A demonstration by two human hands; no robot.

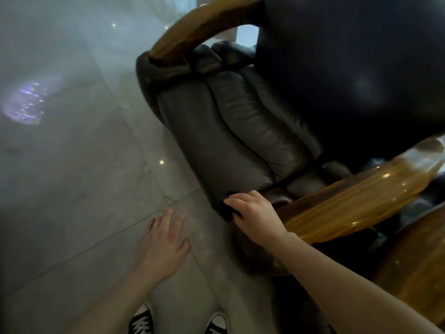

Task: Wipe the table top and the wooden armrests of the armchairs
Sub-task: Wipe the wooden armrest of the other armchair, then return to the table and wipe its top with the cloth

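Observation:
A dark leather armchair (240, 131) fills the right half of the view, seen from above. Its near wooden armrest (356, 201) runs glossy and amber from the lower middle up to the right. Its far wooden armrest (192, 32) curves along the top. My right hand (255, 215) presses a dark cloth (228, 208) on the front end of the near armrest, where it meets the seat cushion. Most of the cloth is hidden under my fingers. My left hand (163, 244) hangs over the floor to the left, fingers spread and holding nothing.
Pale glossy floor tiles (72, 177) cover the left half, with light reflections on them. My two black-and-white sneakers (142, 321) stand at the bottom edge. A brown wooden surface (419, 261) lies at the lower right beside the armchair.

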